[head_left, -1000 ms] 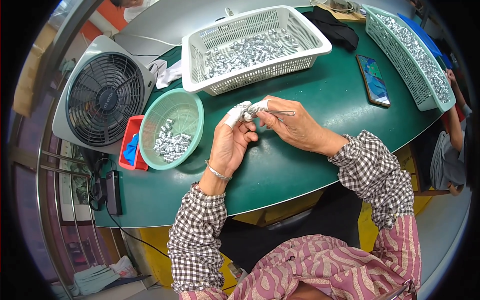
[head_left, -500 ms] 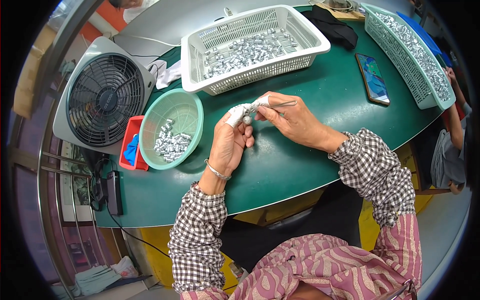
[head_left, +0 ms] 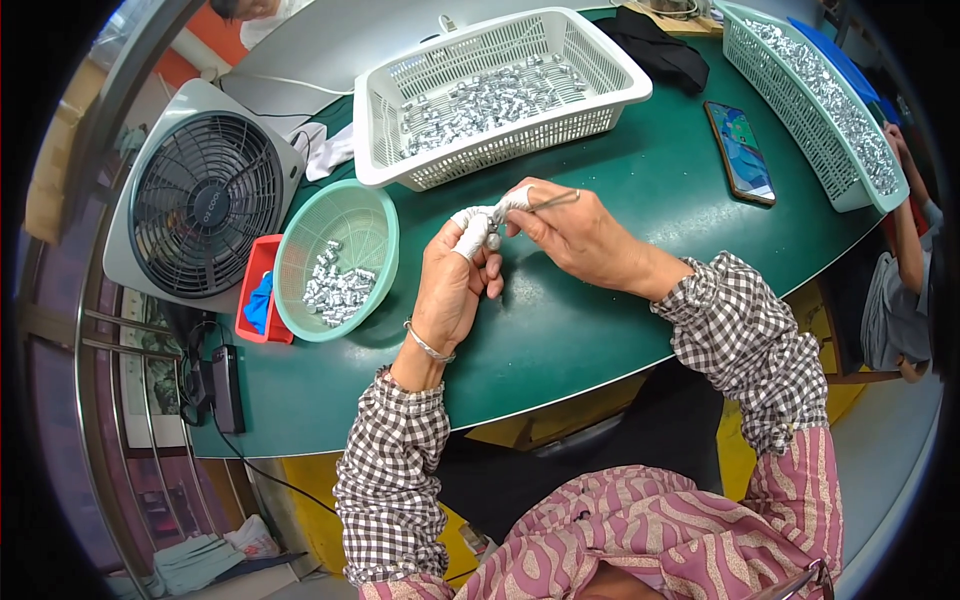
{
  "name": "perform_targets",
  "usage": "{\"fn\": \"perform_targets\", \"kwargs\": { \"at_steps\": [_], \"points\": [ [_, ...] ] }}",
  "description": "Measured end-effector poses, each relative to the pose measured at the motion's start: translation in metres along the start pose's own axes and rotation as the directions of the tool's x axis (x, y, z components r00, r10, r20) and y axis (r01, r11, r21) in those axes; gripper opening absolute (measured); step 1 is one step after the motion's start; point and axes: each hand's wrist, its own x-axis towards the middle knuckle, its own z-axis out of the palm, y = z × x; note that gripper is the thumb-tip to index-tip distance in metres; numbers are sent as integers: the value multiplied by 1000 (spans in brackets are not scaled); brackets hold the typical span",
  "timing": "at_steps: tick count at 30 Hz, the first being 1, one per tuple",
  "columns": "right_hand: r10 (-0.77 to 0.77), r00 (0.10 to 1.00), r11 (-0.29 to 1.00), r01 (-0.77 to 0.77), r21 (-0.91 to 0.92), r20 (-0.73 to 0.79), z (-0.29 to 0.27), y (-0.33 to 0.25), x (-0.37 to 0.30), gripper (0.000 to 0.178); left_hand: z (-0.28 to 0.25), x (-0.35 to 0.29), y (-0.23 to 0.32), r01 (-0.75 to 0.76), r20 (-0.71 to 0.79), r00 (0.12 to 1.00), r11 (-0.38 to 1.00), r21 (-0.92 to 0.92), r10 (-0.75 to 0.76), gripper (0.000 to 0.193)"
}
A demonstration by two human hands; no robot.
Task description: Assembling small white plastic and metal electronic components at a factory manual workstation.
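Note:
Between the thumb and fingers of my left hand (head_left: 455,280) is a small silvery metal part (head_left: 493,241). White wraps cover some fingertips on both hands. My right hand (head_left: 575,228) pinches a thin metal rod-like tool (head_left: 556,200), its near end meeting the part and its far end pointing right. To the left of my hands, a round green mesh basket (head_left: 384,215) leans slightly and holds a heap of similar metal parts (head_left: 340,288). Beyond my hands stands a white rectangular basket (head_left: 630,88) with many more of these parts.
A phone (head_left: 740,152) lies on the green table (head_left: 560,350). At the right edge is a long pale-green basket (head_left: 850,195) of metal parts, near another person's arm (head_left: 908,250). A fan (head_left: 205,195) and a red bin (head_left: 245,322) holding blue cloth stand left. Black cloth (head_left: 665,48) lies behind.
The tool in my right hand has tilted, its far end now angled higher. The view has shifted slightly; both hands stay together at the metal part.

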Motion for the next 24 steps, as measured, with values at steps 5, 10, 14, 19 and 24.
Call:
{"fn": "perform_targets", "kwargs": {
  "at_steps": [5,10,14,19,24],
  "points": [
    [111,993,993,-113,34,44,-5,0,1,14,-1,2,-2,13,35,999,993,-113,-9,16],
    [64,998,996,-62,70,-26,-1,-1,0,14,0,2,-1,1,24,1000,994,-108,2,17],
    [165,986,981,-164,101,-2,-2,-1,1,15,-2,3,-2,0,14,1000,997,-76,1,17],
    [247,969,957,-247,153,18,-4,-1,3,18,-1,5,-2,-28,-23,999,999,21,29,17],
    [342,940,936,-340,91,-8,-5,-4,3,19,-7,7,4,-167,-199,963,981,96,183,18]
  ]
}}
